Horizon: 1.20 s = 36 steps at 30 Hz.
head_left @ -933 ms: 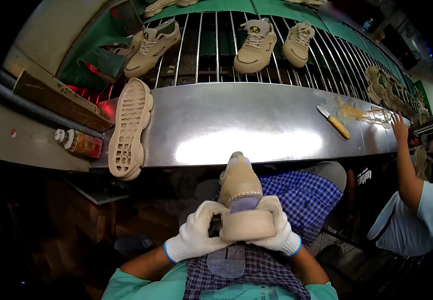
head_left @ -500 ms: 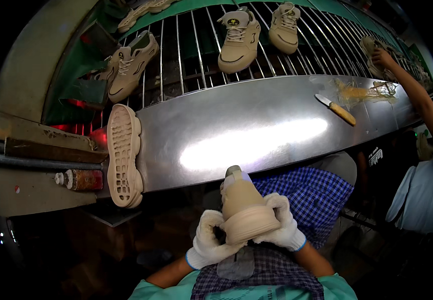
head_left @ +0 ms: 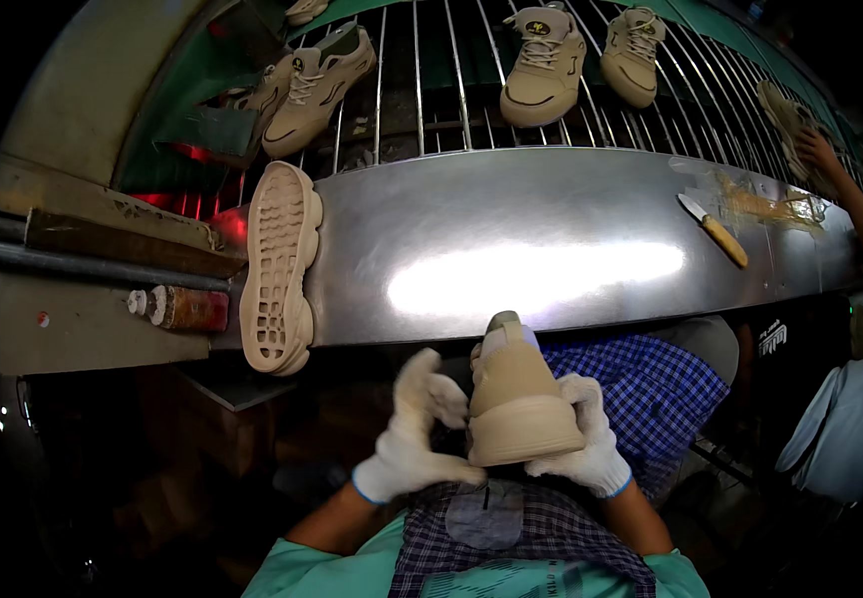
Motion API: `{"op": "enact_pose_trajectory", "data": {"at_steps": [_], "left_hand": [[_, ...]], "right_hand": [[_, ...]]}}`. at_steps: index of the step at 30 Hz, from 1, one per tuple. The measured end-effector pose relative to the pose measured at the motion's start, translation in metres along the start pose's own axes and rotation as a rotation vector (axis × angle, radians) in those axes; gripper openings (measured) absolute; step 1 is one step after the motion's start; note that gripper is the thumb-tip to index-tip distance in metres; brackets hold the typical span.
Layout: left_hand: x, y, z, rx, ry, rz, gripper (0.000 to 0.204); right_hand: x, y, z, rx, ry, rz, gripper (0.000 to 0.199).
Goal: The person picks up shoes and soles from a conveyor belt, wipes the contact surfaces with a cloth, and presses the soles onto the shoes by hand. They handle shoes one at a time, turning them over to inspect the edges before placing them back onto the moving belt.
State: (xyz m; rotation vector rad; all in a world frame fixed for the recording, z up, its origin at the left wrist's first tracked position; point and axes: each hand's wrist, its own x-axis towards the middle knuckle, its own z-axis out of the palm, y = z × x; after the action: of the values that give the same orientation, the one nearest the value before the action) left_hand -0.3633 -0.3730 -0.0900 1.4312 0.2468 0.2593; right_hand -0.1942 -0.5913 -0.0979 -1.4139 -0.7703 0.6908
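A beige shoe [head_left: 523, 409] hangs in front of my apron, its heel toward me and its thick sole at the bottom. My right hand [head_left: 591, 439], in a white knit glove, grips its right side around the sole; the fingers underneath are partly hidden. On the other side, my gloved left hand [head_left: 414, 429] has its thumb and fingers spread apart, close beside the heel, and does not hold it. A loose beige sole [head_left: 282, 269] lies at the left end of the metal bench, its gridded side up.
Across the metal bench [head_left: 372, 229] lies a knife [head_left: 713, 231] with a wooden handle. Beyond it, several beige shoes [head_left: 543, 75] rest on a rack of metal bars. A reddish bottle [head_left: 187, 308] lies at left. Another person's hand [head_left: 818, 151] holds a shoe at far right.
My left hand has let go of the shoe and opened to its left. The right hand keeps its hold. The view has shifted, so the bench things appear farther right and the sole higher.
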Motion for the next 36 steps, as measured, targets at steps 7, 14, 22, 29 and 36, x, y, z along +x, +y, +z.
{"op": "enact_pose_trajectory", "data": {"at_steps": [7,14,22,29,36], "left_hand": [[0.06,0.021,-0.038,-0.368,0.022,-0.269,0.065],[0.064,0.013,-0.005,-0.925,-0.322,-0.085,0.067],[0.056,0.039,0.005,-0.533,-0.371,0.186,0.07],[0.095,0.179,-0.004,-0.056,-0.122,0.54,0.036],[0.149,0.175,-0.003,0.116,0.175,0.278,0.081]], "right_hand": [[0.003,-0.032,0.051,-0.197,-0.096,-0.277,0.058],[-0.003,-0.042,0.049,-0.25,-0.112,-0.297,0.056],[0.015,-0.052,0.047,-0.193,-0.06,-0.492,0.073],[0.109,-0.147,-0.006,-0.236,-0.159,-0.7,0.067],[0.174,-0.141,-0.045,0.282,0.08,-0.164,0.071]]}}
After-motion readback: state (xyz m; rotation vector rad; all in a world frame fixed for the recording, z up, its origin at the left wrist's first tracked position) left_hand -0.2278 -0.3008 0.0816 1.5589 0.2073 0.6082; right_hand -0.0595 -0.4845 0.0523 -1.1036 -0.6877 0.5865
